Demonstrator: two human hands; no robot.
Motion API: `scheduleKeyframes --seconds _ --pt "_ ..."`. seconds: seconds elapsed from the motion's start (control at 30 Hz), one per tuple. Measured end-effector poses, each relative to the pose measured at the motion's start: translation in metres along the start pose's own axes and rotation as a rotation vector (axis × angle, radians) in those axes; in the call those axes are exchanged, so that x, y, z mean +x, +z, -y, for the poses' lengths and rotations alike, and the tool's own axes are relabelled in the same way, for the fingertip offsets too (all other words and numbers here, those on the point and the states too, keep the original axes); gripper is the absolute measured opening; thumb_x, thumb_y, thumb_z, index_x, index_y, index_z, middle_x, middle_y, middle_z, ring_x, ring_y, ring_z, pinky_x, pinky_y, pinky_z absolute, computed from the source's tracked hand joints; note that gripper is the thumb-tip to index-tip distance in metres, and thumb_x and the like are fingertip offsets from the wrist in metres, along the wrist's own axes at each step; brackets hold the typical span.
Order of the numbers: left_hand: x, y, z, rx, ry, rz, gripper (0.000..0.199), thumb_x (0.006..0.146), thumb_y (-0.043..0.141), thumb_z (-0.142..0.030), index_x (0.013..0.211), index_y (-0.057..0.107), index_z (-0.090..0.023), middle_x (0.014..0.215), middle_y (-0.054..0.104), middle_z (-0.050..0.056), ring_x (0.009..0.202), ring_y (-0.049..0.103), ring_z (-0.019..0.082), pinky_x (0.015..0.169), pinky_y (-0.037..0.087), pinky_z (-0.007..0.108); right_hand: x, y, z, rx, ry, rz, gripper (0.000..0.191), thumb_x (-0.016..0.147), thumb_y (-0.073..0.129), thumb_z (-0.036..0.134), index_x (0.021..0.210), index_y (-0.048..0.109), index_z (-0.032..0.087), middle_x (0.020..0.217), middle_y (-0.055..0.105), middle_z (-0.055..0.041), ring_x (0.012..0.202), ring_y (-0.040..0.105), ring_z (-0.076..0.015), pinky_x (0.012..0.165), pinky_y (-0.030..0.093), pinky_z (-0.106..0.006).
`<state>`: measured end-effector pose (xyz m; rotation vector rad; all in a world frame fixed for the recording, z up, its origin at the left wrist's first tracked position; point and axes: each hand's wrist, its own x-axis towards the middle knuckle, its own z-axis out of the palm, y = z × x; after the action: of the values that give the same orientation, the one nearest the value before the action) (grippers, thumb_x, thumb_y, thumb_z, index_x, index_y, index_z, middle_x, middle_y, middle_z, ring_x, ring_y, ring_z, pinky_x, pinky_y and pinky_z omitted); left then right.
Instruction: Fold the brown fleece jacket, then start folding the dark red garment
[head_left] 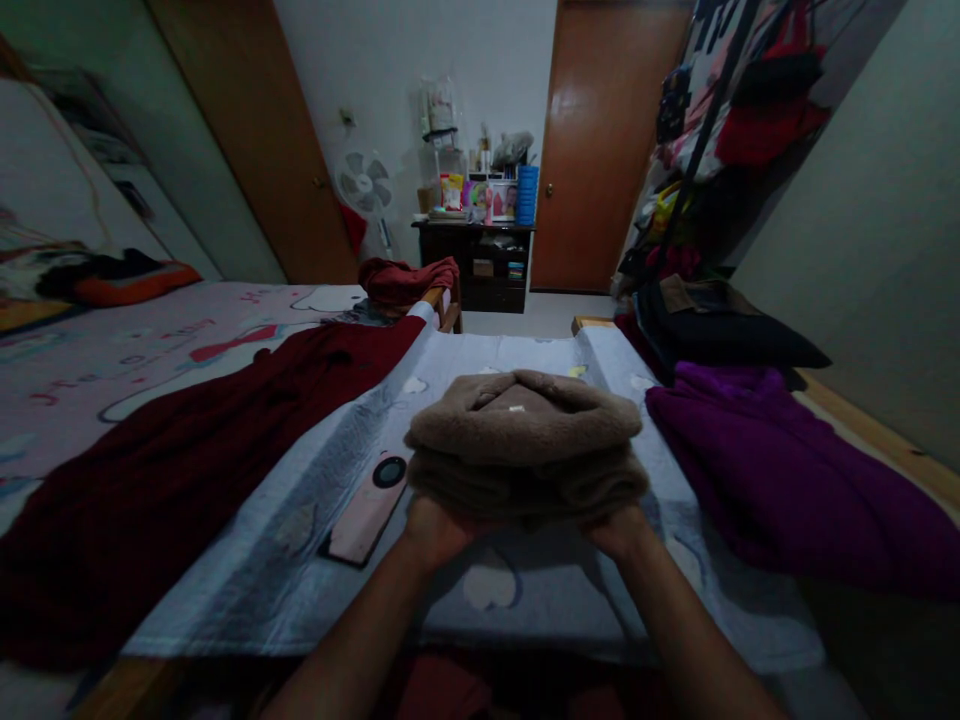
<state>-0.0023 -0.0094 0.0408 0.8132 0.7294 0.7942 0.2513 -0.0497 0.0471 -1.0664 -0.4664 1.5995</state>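
A folded brown fleece garment (525,430) is held up in front of me, its collar opening and small pale label on top. My left hand (442,530) grips its lower left side from beneath, and my right hand (616,528) does the same on the lower right. The fingers of both hands are mostly hidden under the folds. Just left of the garment, a pink phone (369,510) with a round dark camera ring lies face down on the light blue sheet (480,625).
A dark red cloth (225,440) spreads across the left side, beside a pink patterned bed (150,350). On the right lie a purple folded garment (787,470) and a dark clothes stack (727,320). Farther back stand a fan (365,185) and a black cabinet (442,265).
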Motion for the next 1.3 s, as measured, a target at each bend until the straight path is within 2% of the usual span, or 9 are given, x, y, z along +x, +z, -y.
scheduleKeyframes --seconds 0.2,0.33,0.53,0.67,0.8,0.9,1.0,1.17,1.3 --pt "-0.024 0.015 -0.014 -0.121 0.077 0.093 0.07 0.09 0.016 -0.069 0.149 0.024 -0.032 0.154 0.036 0.007 0.132 0.045 0.033 0.098 0.045 0.058 -0.021 0.01 -0.009 0.285 -0.009 0.032 0.034 0.092 0.043 0.048 0.106 0.065 0.026 0.112 0.071 -0.0043 0.108 0.063 -0.0269 0.095 0.049 -0.053" --pt "-0.042 0.011 -0.01 -0.355 0.075 0.064 0.085 0.081 0.031 -0.08 0.147 0.028 -0.027 0.149 0.043 0.014 0.129 0.047 0.039 0.1 0.04 0.062 -0.039 0.001 -0.01 0.339 -0.013 0.02 0.037 0.093 0.042 0.05 0.117 0.06 0.027 0.12 0.068 -0.0051 0.114 0.061 -0.0282 0.096 0.046 -0.058" --pt "-0.055 0.011 0.011 -0.513 -0.015 -0.183 0.047 0.078 0.067 -0.028 0.122 0.053 -0.022 0.117 0.066 0.01 0.11 0.062 0.032 0.098 0.046 0.054 -0.067 -0.006 -0.016 0.285 -0.029 -0.033 0.051 0.086 0.05 0.058 0.125 0.053 0.025 0.127 0.063 -0.0103 0.116 0.059 -0.0313 0.095 0.046 -0.059" --pt "-0.067 0.009 0.023 -0.091 0.05 -0.493 0.066 0.069 0.071 -0.018 0.129 0.044 -0.023 0.129 0.058 0.011 0.123 0.054 0.031 0.105 0.042 0.05 -0.073 -0.032 -0.023 -0.294 -0.196 -0.366 0.074 0.069 0.071 0.047 0.133 0.042 0.024 0.136 0.053 -0.0136 0.124 0.051 -0.0327 0.1 0.043 -0.054" --pt "-0.082 0.003 0.025 0.817 0.537 -0.802 0.094 0.069 0.073 -0.025 0.146 0.02 -0.02 0.155 0.022 0.018 0.145 0.019 0.034 0.116 0.02 0.054 -0.081 -0.051 -0.024 -1.102 -0.755 -0.517 0.078 0.073 0.066 0.041 0.141 0.035 0.019 0.145 0.038 -0.0177 0.137 0.034 -0.0345 0.11 0.029 -0.057" --pt "-0.082 0.008 0.022 1.487 0.821 -0.461 0.082 0.075 0.066 -0.018 0.147 0.027 -0.022 0.156 0.023 0.015 0.146 0.014 0.035 0.117 0.014 0.057 -0.089 -0.036 -0.026 -1.561 -0.997 -0.395 0.074 0.079 0.06 0.031 0.146 0.029 0.02 0.154 0.025 -0.0166 0.143 0.021 -0.0355 0.112 0.023 -0.059" --pt "-0.07 0.019 0.022 1.844 0.926 -0.164 0.072 0.08 0.062 -0.016 0.146 0.035 -0.028 0.153 0.034 0.011 0.144 0.02 0.034 0.117 0.009 0.058 -0.089 -0.013 -0.034 -1.838 -1.064 -0.22 0.08 0.078 0.063 0.025 0.149 0.026 0.022 0.159 0.013 -0.0148 0.145 0.01 -0.0384 0.112 0.017 -0.062" --pt "-0.047 0.026 0.025 2.061 1.047 -0.21 0.056 0.092 0.051 -0.023 0.145 0.037 -0.034 0.149 0.043 0.008 0.14 0.03 0.029 0.116 0.006 0.058 -0.066 -0.009 -0.043 -1.987 -1.154 -0.191 0.071 0.081 0.062 0.02 0.146 0.036 0.026 0.156 0.029 -0.0118 0.145 0.015 -0.0355 0.114 0.012 -0.059" --pt "-0.037 0.02 0.023 2.179 1.001 -0.125 0.054 0.094 0.047 -0.02 0.145 0.038 -0.034 0.143 0.051 0.008 0.129 0.045 0.027 0.111 0.026 0.052 -0.05 -0.023 -0.04 -2.021 -1.18 -0.122 0.054 0.087 0.054 0.016 0.14 0.046 0.025 0.142 0.051 -0.0075 0.139 0.03 -0.0288 0.115 0.013 -0.054"
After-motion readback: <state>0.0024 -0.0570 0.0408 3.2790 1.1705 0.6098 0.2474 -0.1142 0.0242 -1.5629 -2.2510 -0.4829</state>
